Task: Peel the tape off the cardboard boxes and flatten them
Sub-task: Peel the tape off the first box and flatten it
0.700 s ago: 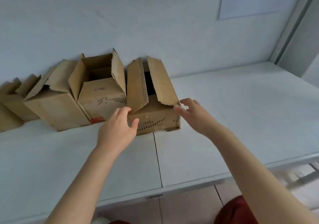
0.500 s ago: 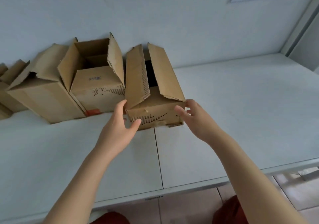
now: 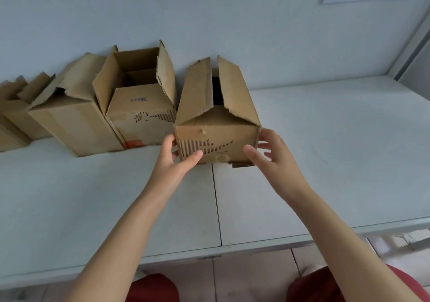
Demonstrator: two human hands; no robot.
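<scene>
A cardboard box (image 3: 216, 136) with its top flaps up stands on the white table (image 3: 325, 162), just above centre at 12 o'clock. The left hand (image 3: 173, 162) grips the box's lower corner at 9 o'clock, thumb on the front face. The right hand (image 3: 272, 157) is at its 3 o'clock edge, fingers spread. More open boxes (image 3: 139, 106) line the wall (image 3: 232, 22) toward 10 o'clock.

Brown cardboard box (image 3: 218, 136) stands upright, flaps raised; other opened boxes (image 3: 139, 106) line its left
</scene>
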